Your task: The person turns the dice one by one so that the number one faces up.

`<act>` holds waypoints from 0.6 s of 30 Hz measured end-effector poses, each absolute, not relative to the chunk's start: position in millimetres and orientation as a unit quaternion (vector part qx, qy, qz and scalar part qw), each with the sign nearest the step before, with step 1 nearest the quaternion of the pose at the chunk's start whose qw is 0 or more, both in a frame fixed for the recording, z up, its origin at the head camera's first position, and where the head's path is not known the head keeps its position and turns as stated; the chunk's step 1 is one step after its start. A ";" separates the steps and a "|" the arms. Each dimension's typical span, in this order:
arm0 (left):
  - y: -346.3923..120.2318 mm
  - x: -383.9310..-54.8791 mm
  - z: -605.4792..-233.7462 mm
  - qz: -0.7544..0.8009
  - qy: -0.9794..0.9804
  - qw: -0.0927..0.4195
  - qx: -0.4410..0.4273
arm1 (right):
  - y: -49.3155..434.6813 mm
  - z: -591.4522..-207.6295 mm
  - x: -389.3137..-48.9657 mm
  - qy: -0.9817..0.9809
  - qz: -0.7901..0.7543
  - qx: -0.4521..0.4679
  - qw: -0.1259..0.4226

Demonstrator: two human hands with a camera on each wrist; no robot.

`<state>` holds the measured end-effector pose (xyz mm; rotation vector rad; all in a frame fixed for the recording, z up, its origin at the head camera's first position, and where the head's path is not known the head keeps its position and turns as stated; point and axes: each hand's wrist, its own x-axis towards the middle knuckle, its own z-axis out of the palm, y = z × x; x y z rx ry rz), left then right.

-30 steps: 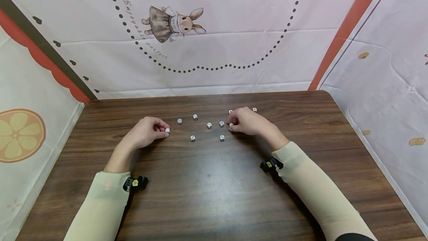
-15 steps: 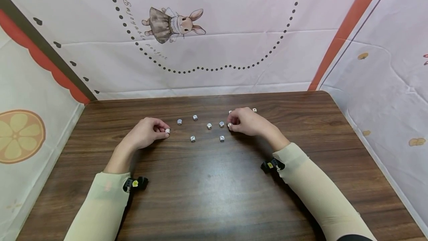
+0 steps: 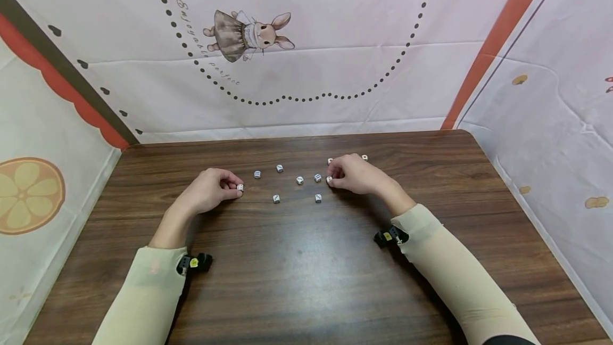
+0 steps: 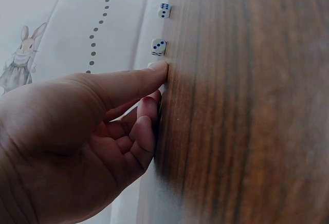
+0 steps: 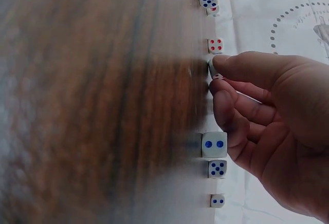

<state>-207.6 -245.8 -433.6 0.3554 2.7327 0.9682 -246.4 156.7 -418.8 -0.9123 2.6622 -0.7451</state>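
Observation:
My left hand point(image 3: 208, 190) pinches a small white die point(image 3: 240, 188) between thumb and fingers, low over the left part of the table. In the left wrist view the thumb point(image 4: 139, 82) hides most of that die. On the right, my right hand point(image 3: 356, 174) pinches another white die point(image 3: 329, 180) by thumb and fingertips; the right wrist view shows this die point(image 5: 214, 70) tilted at the tabletop. Close to it lie a die point(image 3: 317, 178) and, just behind the fingers, a die point(image 3: 330, 161).
Between the hands, dice lie scattered: a back-left die point(image 3: 280, 168), a left die point(image 3: 257, 174), a middle die point(image 3: 299, 180) and two front dice, one left point(image 3: 276, 198), one right point(image 3: 318, 198). Another die point(image 3: 364, 157) lies beyond my right hand. A printed cloth point(image 3: 335, 68) hangs behind the wooden table point(image 3: 297, 281).
The die in my right hand has turned and shifted slightly left between the fingertips. My left hand and the loose dice stay in place.

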 end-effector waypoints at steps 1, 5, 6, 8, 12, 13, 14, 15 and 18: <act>-245.6 -207.4 -433.6 0.329 0.930 0.109 0.121 | 156.7 -418.8 -246.2 0.909 -0.254 -0.309 0.116; -245.4 -206.8 -432.9 0.327 0.931 0.110 0.122 | 156.9 -418.2 -245.6 0.913 -0.249 -0.301 0.118; -245.2 -206.6 -432.6 0.327 0.930 0.111 0.122 | 156.9 -418.1 -245.5 0.914 -0.246 -0.300 0.117; -245.2 -206.3 -432.0 0.327 0.930 0.112 0.121 | 157.0 -418.0 -245.3 0.916 -0.243 -0.296 0.118; -245.0 -206.0 -431.3 0.328 0.930 0.113 0.120 | 158.0 -417.3 -244.9 0.914 -0.243 -0.302 0.117; -245.0 -206.0 -431.3 0.327 0.930 0.113 0.120 | 158.4 -417.1 -244.9 0.913 -0.243 -0.307 0.116; -245.0 -206.0 -431.3 0.327 0.931 0.112 0.120 | 159.0 -416.9 -244.8 0.910 -0.245 -0.313 0.115; -245.0 -206.0 -431.2 0.327 0.931 0.112 0.120 | 159.5 -416.7 -244.8 0.907 -0.246 -0.321 0.114; -244.8 -206.2 -431.1 0.327 0.931 0.113 0.118 | 161.5 -416.1 -244.2 0.898 -0.249 -0.343 0.114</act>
